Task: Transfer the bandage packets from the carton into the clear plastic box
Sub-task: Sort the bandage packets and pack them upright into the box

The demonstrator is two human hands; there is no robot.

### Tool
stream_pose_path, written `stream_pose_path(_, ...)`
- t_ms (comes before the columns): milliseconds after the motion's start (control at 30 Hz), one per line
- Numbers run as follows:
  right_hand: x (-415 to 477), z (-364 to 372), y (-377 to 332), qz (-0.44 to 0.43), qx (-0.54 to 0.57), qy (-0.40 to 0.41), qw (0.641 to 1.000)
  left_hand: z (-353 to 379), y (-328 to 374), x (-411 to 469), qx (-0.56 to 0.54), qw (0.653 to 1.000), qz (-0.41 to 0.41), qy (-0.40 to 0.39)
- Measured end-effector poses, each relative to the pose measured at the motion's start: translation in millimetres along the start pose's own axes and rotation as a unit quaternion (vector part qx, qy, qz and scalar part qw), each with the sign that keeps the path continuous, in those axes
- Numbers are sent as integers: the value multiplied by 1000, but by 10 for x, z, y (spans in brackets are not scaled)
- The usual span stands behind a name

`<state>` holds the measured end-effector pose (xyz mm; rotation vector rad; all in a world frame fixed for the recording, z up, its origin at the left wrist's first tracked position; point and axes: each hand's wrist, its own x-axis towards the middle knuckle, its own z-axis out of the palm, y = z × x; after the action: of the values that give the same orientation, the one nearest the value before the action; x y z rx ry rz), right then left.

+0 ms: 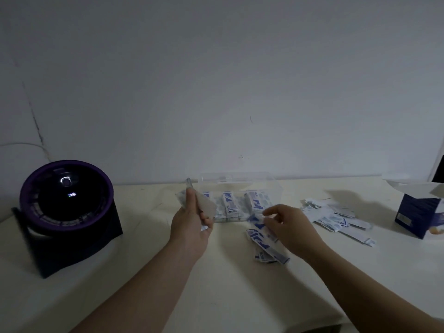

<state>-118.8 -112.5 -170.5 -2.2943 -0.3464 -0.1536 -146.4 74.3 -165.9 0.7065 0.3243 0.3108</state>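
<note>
Left hand (189,227) is curled round a stack (204,205) of packets, thumb along the top. The stack's long axis runs up and away to the left out of the fist, clear of the table (228,296).

Right hand (290,224) pinches one packet (257,218) by its end between thumb and fingertips. The packet sticks out on the side toward the left hand; it is blurry and its axis is hard to read. The near pile (266,248) lies just below the pinch, touching the table.

The box (240,182) sits just beyond both grips, with rows of packets filed inside. The left-hand stack hangs at its front left corner, so the left hand is nearer. The far pile (336,217) lies out past the right wrist, well apart from the pinch. The carton (413,212), flaps open, is further right again. A device (67,203) sits well left of the left hand.

Judgement: this is the gathering step, singles going onto the stack or straight into the box. The box opening is forward and slightly up from both grips. The stack would need turning to match the filed rows. Plenty of loose packets are left.
</note>
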Motion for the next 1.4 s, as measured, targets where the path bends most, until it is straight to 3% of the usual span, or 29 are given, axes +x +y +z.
stream_pose_path(67,-29,14,104,-9,-129,-10,992,12,-17,-35,34,999,-6,-3)
stream_pose_path(100,-54,16,103,-28,-137,19,990,18,-39,-43,56,998,-4,-11)
stream_pose_path(167,-98,-4,-32,-54,-2,43,998,42,-81,-77,102,994,13,-34)
stream_pose_path(233,-169,-15,-272,-28,220,-73,972,71,-128,-122,147,986,46,-59)
stream_pose_path(300,-244,25,-435,-35,279,-131,951,105,-159,-189,164,980,74,-82)
stream_pose_path(367,-288,126,-494,-97,220,-68,968,140,-170,-244,155,979,78,-106)
stream_pose_path(433,-300,204,-499,-165,175,48,969,172,-176,-267,140,983,52,-109)
stream_pose_path(500,-284,255,-417,-260,95,159,948,183,-188,-272,108,988,4,-108)
stream_pose_path(567,-252,312,-323,-339,14,196,920,205,-208,-303,71,985,-59,-144)
stream_pose_path(667,-267,339,-283,-361,-61,167,916,227,-235,-367,51,978,-116,-169)
stream_pose_path(800,-297,163,-259,-373,-129,102,913,229,-233,-351,113,977,-93,-155)
stream_pose_path(933,-267,-3,-146,-323,-172,-5,930,173,-244,-299,149,965,-134,-168)
stream_pose_path(1033,-262,-72,-47,-310,-156,-62,936,149,-326,-368,226,934,-144,-235)
stream_pose_path(1200,-319,-109,82,-293,-87,-82,949,154,-335,-495,346,869,-144,-322)
stream_pose_path(1300,-391,-140,78,-304,-54,-108,945,133,-362,-495,356,857,-153,-340)
stream_pose_path(1400,-435,-187,-19,-251,101,-107,957,154,-347,-522,355,852,-152,-353)
